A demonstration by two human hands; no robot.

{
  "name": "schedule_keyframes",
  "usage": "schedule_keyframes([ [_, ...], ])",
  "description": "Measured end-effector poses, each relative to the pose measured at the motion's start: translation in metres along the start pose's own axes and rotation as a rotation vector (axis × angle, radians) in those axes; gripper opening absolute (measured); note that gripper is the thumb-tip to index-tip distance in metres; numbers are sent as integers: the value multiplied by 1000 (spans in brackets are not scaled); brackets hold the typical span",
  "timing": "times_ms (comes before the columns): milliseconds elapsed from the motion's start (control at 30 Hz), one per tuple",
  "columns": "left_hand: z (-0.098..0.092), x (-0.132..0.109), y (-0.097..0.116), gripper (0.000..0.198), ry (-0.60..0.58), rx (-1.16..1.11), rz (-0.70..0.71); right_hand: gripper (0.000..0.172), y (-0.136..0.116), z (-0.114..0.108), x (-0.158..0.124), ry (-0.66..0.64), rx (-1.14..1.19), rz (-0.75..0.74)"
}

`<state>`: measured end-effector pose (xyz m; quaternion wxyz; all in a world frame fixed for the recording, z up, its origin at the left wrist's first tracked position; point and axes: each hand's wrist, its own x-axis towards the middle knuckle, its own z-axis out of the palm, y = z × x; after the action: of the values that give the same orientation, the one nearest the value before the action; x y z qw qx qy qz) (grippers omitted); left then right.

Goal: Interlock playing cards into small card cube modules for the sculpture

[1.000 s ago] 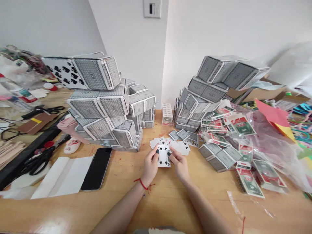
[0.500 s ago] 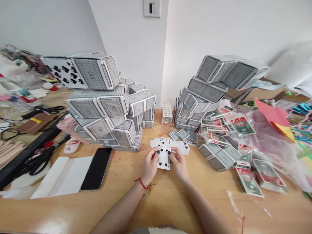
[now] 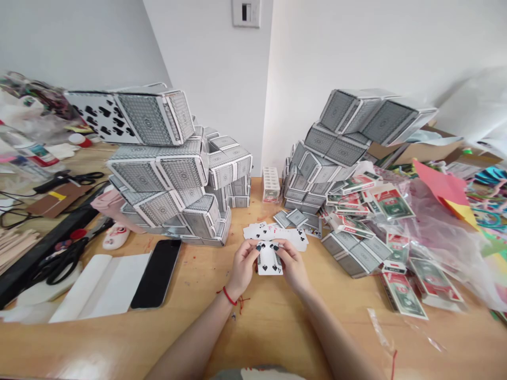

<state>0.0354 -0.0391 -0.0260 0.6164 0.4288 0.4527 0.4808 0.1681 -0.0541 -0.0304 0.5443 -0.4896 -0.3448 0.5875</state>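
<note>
Both hands meet at a playing card (image 3: pixel 270 262), a four of spades held face up over the table. My left hand (image 3: pixel 243 266) grips its left side, thumb on top and fingers underneath. On the other side my right hand (image 3: pixel 293 266) holds it the same way. Patterned grey card back shows along its sides, as if folded or layered; I cannot tell which. Just beyond my fingertips lie loose face-up playing cards (image 3: pixel 293 237) and a few folded grey-backed card pieces (image 3: pixel 296 217).
Stacked folded-card blocks form a tall left pile (image 3: pixel 184 171) and a right pile (image 3: pixel 336 142). A black phone (image 3: pixel 157 274) and paper (image 3: pixel 114 279) lie left, near scissors (image 3: pixel 67 258). Card boxes (image 3: pixel 406 295) and plastic wrap (image 3: pixel 443 237) spread on the right.
The four of spades has turned slightly, and more patterned back shows at its sides. Both hands have shifted a little, still gripping it.
</note>
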Motion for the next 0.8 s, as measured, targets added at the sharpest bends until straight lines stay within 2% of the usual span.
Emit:
schedule_keyframes([
  [333, 0, 0, 2, 17, -5, 9, 0, 22, -2, 1, -1, -30, 33, 24],
  [500, -2, 2, -1, 8, 20, 68, 68, 15, -3, 6, -3, -26, 23, 44],
  [633, -9, 4, -1, 9, 1, 192, 165, 14, 0, 6, -2, -27, 43, 73],
  [800, -18, 3, 12, 16, -112, 483, 312, 27, -2, 0, 1, -101, 110, 171],
])
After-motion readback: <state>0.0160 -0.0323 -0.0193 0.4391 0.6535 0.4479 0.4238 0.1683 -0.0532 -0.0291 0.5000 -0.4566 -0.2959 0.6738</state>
